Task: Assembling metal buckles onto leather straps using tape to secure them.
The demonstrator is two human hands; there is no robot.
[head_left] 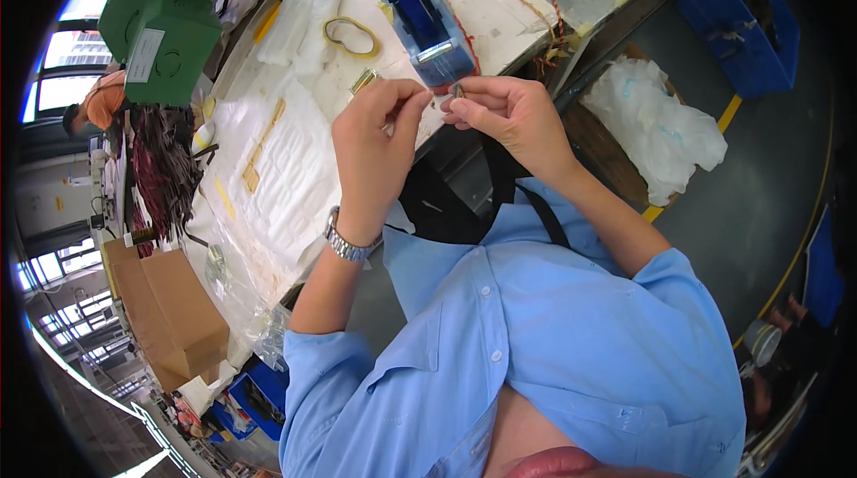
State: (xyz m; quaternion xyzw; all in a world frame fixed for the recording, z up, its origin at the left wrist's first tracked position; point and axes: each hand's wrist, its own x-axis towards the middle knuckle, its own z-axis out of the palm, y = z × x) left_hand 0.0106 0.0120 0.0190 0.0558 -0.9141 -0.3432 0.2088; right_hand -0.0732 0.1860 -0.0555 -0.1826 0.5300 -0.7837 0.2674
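Head view: small dark piece [458, 91] in right hand [520, 118], beside pinched left hand [378, 127], contents unclear.

Beyond the fingers [479, 115] sit one tape dispenser [424, 18] and one tape roll [359, 53]; between the right fingers, one small grey piece [457, 91]; leftward, one green housing [178, 5]; rightward, one white bag [647, 116].

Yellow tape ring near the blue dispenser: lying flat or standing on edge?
Lying flat: seen from above, the yellow tape ring shows its wide opening, with the pale tabletop visible through it.
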